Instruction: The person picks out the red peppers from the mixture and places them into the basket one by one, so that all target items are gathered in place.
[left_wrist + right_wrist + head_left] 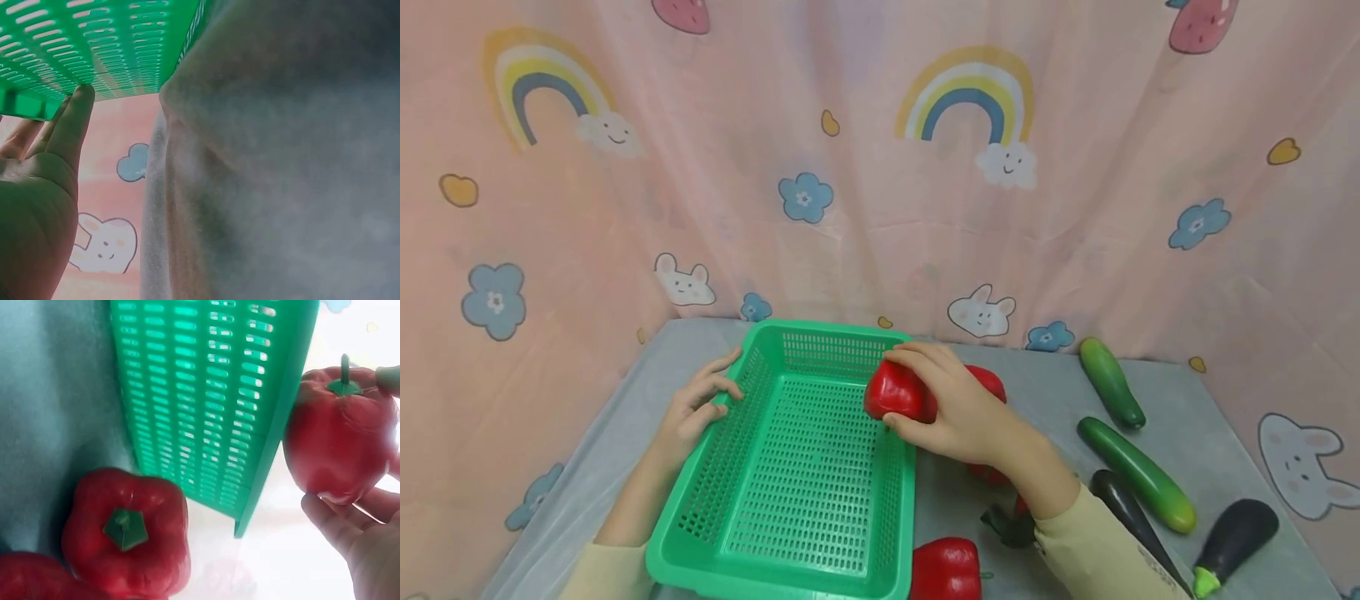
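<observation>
In the head view my right hand (951,408) grips a red bell pepper (897,392) above the right rim of a green plastic basket (820,327). The right wrist view shows that pepper (344,437) between thumb and fingers, its green stem visible, beside the basket's slotted wall (194,394). My left hand (700,408) rests on the basket's left rim, fingers over the edge. From below, the left wrist view shows the left hand's fingers (72,125) against the basket's outer side. No vegetables show inside the basket.
More red bell peppers lie right of the basket, one at the front (947,567), one behind my hand (988,382). A dark green item (1009,527) is partly under my forearm. Farther right are two green cucumber-like vegetables (1111,383) and two dark eggplants (1236,537). A printed curtain (865,250) hangs behind.
</observation>
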Demonstrator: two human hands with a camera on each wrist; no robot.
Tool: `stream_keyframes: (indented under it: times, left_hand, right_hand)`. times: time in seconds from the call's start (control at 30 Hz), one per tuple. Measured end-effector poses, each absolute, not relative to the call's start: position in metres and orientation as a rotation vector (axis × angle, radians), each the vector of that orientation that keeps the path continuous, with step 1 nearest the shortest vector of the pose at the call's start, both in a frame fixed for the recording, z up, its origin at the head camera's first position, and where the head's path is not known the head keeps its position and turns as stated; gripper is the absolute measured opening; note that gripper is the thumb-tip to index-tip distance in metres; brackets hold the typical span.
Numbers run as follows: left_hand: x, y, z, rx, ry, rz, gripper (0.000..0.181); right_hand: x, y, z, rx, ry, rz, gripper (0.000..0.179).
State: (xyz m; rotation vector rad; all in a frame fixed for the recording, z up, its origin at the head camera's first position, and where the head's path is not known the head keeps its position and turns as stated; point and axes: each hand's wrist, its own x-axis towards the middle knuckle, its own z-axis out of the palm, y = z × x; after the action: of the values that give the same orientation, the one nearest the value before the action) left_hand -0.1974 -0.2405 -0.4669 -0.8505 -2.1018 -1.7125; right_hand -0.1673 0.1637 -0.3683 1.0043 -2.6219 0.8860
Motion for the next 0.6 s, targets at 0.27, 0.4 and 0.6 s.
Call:
stream_keyframes:
  times: [0.27, 0.4, 0.6]
  left_hand:
    - [-0.197, -0.239, -0.464, -0.849, -2.097, -1.705, 0.030]
    - [-0.198, -0.240, -0.464, -0.858, -2.098, -1.701, 0.029]
    - [-0.198, -0.240, -0.466, -0.844, -2.119, -1.691, 0.030]
  right_hand:
    - [-0.180, 0.156, -0.366, 1.053, -2.619, 0.959, 0.077]
    - [-0.186, 0.154, -0.362, 1.072, -2.625, 0.966, 0.078]
    - [-0.193, 0.151, -0.357, 1.076, -2.660, 0.940, 0.085]
